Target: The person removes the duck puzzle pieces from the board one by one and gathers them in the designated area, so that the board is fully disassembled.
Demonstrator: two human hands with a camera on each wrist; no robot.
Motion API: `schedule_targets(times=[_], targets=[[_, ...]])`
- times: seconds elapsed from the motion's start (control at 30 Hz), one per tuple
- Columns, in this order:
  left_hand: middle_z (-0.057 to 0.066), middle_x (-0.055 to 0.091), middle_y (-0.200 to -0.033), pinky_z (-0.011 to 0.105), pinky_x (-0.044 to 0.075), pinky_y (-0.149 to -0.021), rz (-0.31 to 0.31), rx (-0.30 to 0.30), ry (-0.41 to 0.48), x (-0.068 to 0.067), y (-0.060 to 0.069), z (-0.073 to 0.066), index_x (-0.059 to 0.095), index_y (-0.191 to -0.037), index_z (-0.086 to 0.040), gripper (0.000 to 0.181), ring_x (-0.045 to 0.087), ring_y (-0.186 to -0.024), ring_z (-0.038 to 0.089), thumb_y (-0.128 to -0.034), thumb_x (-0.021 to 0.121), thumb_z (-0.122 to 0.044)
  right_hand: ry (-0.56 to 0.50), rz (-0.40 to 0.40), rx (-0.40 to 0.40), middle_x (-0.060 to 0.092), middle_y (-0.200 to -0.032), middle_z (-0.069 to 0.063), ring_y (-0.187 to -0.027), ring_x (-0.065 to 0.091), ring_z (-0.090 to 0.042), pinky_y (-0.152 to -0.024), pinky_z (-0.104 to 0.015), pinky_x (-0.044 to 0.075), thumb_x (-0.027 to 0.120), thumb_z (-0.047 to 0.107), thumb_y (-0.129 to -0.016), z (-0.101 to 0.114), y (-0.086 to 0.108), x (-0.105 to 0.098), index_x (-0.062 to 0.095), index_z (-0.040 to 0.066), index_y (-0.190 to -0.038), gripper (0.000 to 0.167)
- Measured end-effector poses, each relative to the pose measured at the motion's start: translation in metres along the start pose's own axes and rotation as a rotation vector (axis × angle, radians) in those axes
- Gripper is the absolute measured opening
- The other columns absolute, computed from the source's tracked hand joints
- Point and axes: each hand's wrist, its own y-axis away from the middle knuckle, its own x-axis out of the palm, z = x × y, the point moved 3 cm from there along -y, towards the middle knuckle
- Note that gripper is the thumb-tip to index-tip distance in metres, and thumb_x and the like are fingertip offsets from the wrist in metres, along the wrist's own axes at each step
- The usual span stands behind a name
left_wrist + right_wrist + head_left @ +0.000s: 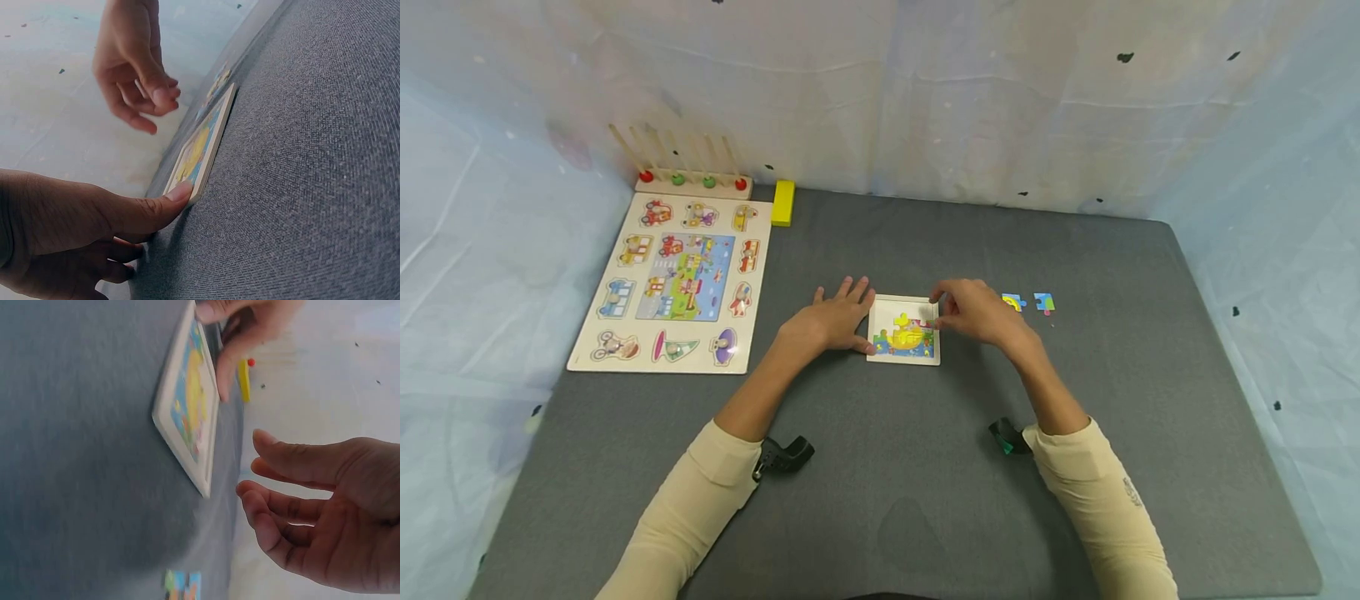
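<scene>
A small square wooden puzzle tray [904, 362] lies on the grey table, partly filled with jigsaw pieces that show a yellow shape [907, 335] over blue. My left hand [831, 322] is at its left side, fingers spread; in the left wrist view the thumb [180, 191] presses the tray's corner. Over the tray's right edge hovers my right hand [976, 312], its fingers loosely bent. Right wrist view: a gap shows between that hand's thumb [294, 456] and fingers, with nothing held. Two loose jigsaw pieces, one yellow and blue [1012, 302], one blue and green [1044, 302], lie right of the tray.
At the left lies a large wooden picture board [760, 292] with vehicle and toy shapes. Behind it stands a rack of wooden pegs [692, 178] with red and green beads, beside a yellow block [783, 203]. Pale sheeting [970, 108] walls the table's back and sides.
</scene>
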Motion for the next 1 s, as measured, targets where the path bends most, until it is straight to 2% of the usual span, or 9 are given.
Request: schedule_targets(times=[0.27, 0.47, 0.7, 1.0], targets=[[0.014, -0.004, -0.177, 0.069, 0.011, -0.129, 0.012, -0.011, 0.007, -0.001, 0.000, 0.001, 0.010, -0.169, -0.008, 0.103, -0.004, -0.166, 0.037, -0.0969, 0.069, -0.051, 0.018, 0.073, -0.041, 0.070, -0.087, -0.014, -0.068, 0.059, -0.017, -0.064, -0.027, 0.047, 0.078, 0.009, -0.093, 0.018, -0.019, 0.025, 0.068, -0.003, -0.126, 0.037], [0.014, -0.003, -0.177, 0.070, 0.012, -0.128, 0.010, -0.006, -0.002, -0.001, 0.000, 0.001, 0.011, -0.169, -0.008, 0.103, -0.003, -0.165, 0.037, -0.0960, 0.070, -0.052, 0.083, 0.107, 0.000, 0.069, -0.095, -0.013, -0.078, 0.060, -0.020, -0.071, -0.032, 0.051, 0.083, 0.008, -0.089, 0.022, -0.023, 0.038, 0.065, 0.001, -0.133, 0.048], [0.015, -0.003, -0.177, 0.070, 0.012, -0.128, 0.008, -0.005, -0.012, -0.002, 0.001, 0.000, 0.011, -0.168, -0.007, 0.104, -0.003, -0.165, 0.038, -0.0959, 0.070, -0.052, 0.120, 0.102, 0.047, 0.070, -0.103, -0.014, -0.086, 0.064, -0.023, -0.076, -0.036, 0.054, 0.084, 0.009, -0.088, 0.024, -0.023, 0.040, 0.064, 0.002, -0.136, 0.052], [0.014, -0.003, -0.177, 0.070, 0.012, -0.128, 0.014, -0.007, -0.008, -0.002, 0.001, -0.001, 0.011, -0.169, -0.008, 0.104, -0.003, -0.165, 0.037, -0.0960, 0.070, -0.053, 0.170, 0.060, 0.029, 0.069, -0.109, -0.015, -0.095, 0.065, -0.027, -0.083, -0.040, 0.056, 0.087, 0.007, -0.084, 0.028, -0.023, 0.042, 0.062, 0.001, -0.128, 0.051]])
